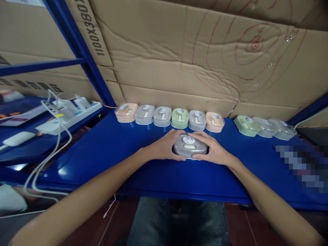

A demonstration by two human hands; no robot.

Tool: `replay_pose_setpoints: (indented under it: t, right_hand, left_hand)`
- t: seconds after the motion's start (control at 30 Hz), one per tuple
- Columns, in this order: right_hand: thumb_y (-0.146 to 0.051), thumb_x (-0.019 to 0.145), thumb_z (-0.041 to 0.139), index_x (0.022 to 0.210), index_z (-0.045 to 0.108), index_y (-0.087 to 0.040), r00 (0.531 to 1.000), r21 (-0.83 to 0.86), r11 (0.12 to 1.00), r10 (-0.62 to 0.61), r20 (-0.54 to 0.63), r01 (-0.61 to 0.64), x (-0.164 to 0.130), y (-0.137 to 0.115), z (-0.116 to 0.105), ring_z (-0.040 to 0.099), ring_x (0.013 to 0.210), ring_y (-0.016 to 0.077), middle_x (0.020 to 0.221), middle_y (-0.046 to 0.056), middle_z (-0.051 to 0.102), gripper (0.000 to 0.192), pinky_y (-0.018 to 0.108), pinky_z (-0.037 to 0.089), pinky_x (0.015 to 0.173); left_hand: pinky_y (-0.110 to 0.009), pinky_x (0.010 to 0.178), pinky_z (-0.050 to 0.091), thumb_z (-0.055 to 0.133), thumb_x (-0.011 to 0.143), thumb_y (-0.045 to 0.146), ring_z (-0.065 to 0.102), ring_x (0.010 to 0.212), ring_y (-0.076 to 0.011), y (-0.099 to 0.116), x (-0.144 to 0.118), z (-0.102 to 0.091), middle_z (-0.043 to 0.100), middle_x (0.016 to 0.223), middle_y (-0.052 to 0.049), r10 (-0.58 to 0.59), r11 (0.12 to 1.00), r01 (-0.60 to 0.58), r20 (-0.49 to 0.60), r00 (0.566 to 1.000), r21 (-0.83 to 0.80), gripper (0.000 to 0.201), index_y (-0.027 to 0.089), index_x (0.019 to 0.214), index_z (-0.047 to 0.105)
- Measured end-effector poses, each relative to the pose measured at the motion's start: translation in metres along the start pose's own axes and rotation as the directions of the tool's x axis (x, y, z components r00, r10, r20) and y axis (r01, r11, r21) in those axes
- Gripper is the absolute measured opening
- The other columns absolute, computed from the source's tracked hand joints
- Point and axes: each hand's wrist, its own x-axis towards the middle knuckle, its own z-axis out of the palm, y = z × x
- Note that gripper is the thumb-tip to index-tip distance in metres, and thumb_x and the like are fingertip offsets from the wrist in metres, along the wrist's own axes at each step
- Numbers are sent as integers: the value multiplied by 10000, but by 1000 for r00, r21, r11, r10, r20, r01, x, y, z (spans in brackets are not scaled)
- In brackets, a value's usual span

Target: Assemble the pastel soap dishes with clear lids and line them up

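A grey lidded box (190, 145) is clasped on the blue table (107, 153) between the left hand (165, 147) and right hand (214, 150), fingers curled round its ends. Its lower edge is hidden by thumbs. A pixelated patch (302, 167) masks something at right.

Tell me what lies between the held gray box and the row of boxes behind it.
Head view: only bare blue table separates the gray box from the row.

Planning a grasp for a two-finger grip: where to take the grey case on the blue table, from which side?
Take the grey case across its short left and right ends, from above. Left hand and right hand hold it there; it lies flat, lid up, rounded ends exposed.
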Motion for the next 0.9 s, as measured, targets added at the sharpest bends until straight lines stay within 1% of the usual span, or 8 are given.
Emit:
replay_pose_setpoints:
  t: [0.13,0.27,0.33,0.5,0.63,0.77,0.9]
  right_hand:
    - [-533,906,883,1629,574,-373,1000,28,1000,2,-29,-1,0,1,-1,655,1398,359,1528,114,627,802,594,546,1205]
    - [-516,904,890,1627,578,-378,998,32,999,0,-56,2,-1,3,-2,658,1396,351,1504,110,643,799,588,546,1203]
    - [-520,899,893,1628,577,-377,998,22,1000,-3,-63,5,-2,3,-2,658,1395,353,1507,112,642,807,591,548,1197]
    - [-547,861,917,1628,572,-353,998,-51,999,0,-60,-3,-2,0,0,659,1393,369,1515,120,645,863,583,559,1185]
    - [-577,867,906,1659,514,-333,1000,-108,994,15,-14,-16,-2,2,0,645,1410,382,1551,133,627,917,591,561,1185]
    - [-604,875,897,1669,494,-334,1000,-83,997,4,15,-2,-2,8,1,632,1424,391,1581,135,612,930,602,553,1191]
    - [-565,888,898,1650,531,-352,999,-47,999,-19,-29,17,-2,7,1,635,1417,379,1553,118,621,873,593,549,1192]
  left_hand:
    - [-679,1213,464,950,707,643,554,1432,-446,3,0,-3,572,1519,-170,-6,1000,6,17,1000,4,1078,282,1601,468]
    - [-698,1217,453,969,671,652,533,1474,-464,-1,0,-2,560,1570,-159,1,1000,-1,1,1000,-18,1116,332,1613,463]
    - [-701,1217,449,970,663,661,518,1492,-469,-3,0,-2,553,1589,-156,5,1000,-5,-7,1000,-22,1125,338,1615,464]
    - [-690,1207,455,953,690,671,545,1448,-463,-5,-1,-3,559,1561,-171,-2,1000,2,-6,1000,4,1114,294,1611,454]
    - [-674,1222,447,957,689,653,524,1463,-466,-4,-2,-7,539,1571,-187,2,1000,-2,-5,1000,21,1118,255,1599,445]
    - [-673,1226,446,951,696,646,519,1480,-471,-5,-2,-8,541,1569,-184,6,1000,-6,4,1000,23,1106,259,1602,447]
    - [-696,1228,438,950,697,651,478,1520,-491,-4,-2,-5,494,1638,-192,2,1000,-2,-3,1000,28,1151,266,1637,411]
